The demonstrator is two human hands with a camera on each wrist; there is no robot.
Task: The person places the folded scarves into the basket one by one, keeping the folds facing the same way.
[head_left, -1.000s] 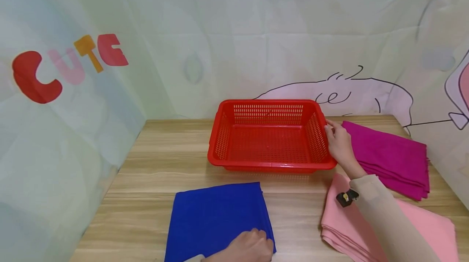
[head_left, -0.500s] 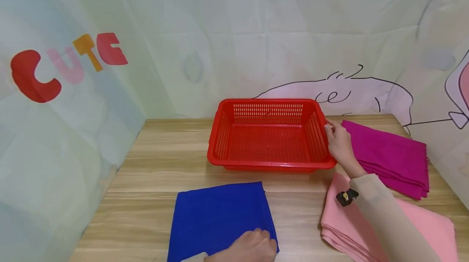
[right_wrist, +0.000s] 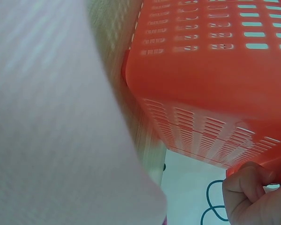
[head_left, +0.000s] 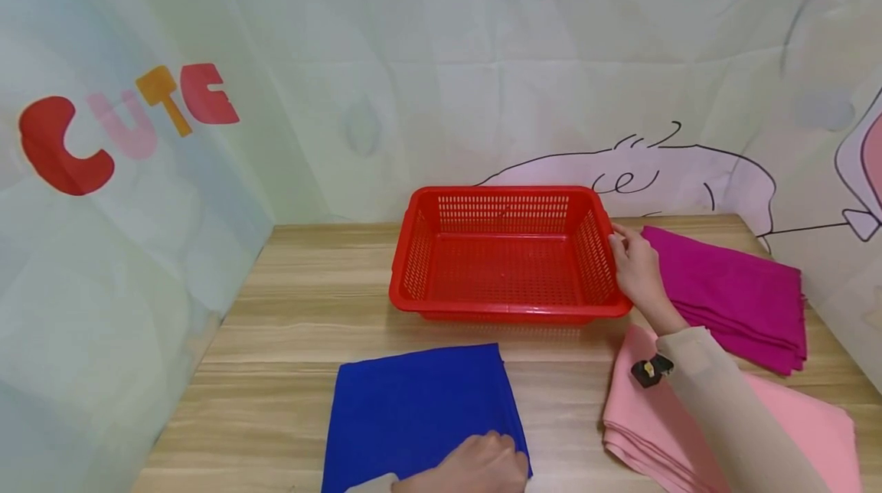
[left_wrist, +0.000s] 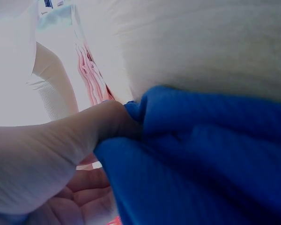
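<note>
A folded blue cloth (head_left: 420, 409) lies on the table at the front. My left hand (head_left: 475, 466) pinches its near right part, and in the left wrist view the thumb presses on the bunched cloth (left_wrist: 201, 164). At the back middle stands a red plastic basket (head_left: 510, 315) with slotted walls and nothing inside. My right hand (head_left: 637, 267) holds the basket's right rim, fingers on the outer side. The right wrist view shows the basket's wall (right_wrist: 215, 84) close up, with the curled right hand (right_wrist: 257, 192) at its rim.
A folded magenta cloth (head_left: 737, 290) lies right of the basket. In front of it is a folded pink cloth (head_left: 799, 416), partly under my right forearm. A printed curtain (head_left: 441, 95) hangs behind the wooden table (head_left: 296, 309) and along its sides.
My left hand and the blue cloth have shifted slightly to the right across the table. The right hand stays on the basket rim, and the basket has hardly moved.
</note>
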